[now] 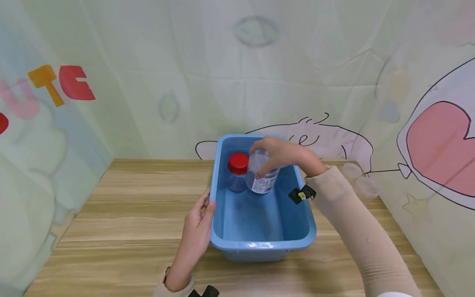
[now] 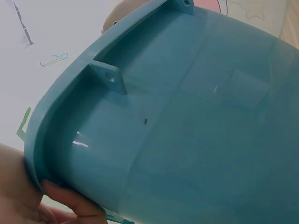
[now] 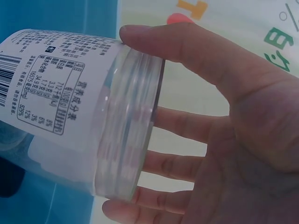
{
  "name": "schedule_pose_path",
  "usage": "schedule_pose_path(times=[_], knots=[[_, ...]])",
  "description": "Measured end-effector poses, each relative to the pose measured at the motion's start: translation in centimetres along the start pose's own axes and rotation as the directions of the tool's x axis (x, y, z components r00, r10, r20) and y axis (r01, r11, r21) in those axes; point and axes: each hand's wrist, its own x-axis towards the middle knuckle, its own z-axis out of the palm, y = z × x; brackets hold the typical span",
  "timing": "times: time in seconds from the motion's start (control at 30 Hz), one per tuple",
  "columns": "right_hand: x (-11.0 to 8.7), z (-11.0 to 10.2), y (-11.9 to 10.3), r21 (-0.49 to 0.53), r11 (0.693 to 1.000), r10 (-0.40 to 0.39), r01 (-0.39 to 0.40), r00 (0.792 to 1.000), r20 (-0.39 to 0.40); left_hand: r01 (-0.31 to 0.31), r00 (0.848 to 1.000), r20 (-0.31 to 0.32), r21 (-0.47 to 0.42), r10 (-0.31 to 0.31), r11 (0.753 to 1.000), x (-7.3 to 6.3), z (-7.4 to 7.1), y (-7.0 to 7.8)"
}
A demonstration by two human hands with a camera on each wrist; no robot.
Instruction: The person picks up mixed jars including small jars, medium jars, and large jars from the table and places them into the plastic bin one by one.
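Observation:
A blue plastic basin (image 1: 259, 225) stands on the wooden table. My right hand (image 1: 276, 154) holds a clear plastic jar (image 1: 261, 173) inside it by the upper part. The right wrist view shows the thumb and fingers spread around the jar's ribbed neck (image 3: 128, 121), with a printed white label (image 3: 56, 88) below it. Close beside this jar, a clear bottle with a red lid (image 1: 238, 163) stands toward the basin's far left corner. At the basin's left side, my left hand (image 1: 198, 225) grips the rim, one digit tucked under the lip in the left wrist view.
Two round translucent lids (image 1: 367, 187) lie at the table's back right corner. A printed cloth backdrop (image 1: 178, 82) hangs close behind the basin and along both sides. Wooden tabletop (image 1: 148, 206) extends left of the basin.

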Motion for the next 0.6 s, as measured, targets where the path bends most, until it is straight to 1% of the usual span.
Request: schedule_pose_path(times=[0.2,0.43,0.6], knots=[[0.6,0.6,0.2,-0.029,1.000,-0.005,0.006,1.000,0.009,-0.003,1.000,0.002,0.002,0.003,1.000,-0.1,0.0,0.0],[0.9,1.3,0.2,-0.003,1.000,-0.006,0.006,1.000,0.020,-0.009,1.000,0.003,-0.005,0.009,1.000,-0.1,0.0,0.0],[1.0,1.8,0.1,0.007,1.000,-0.008,0.007,1.000,0.029,0.001,1.000,0.004,-0.004,-0.001,1.000,-0.1,0.0,0.1]])
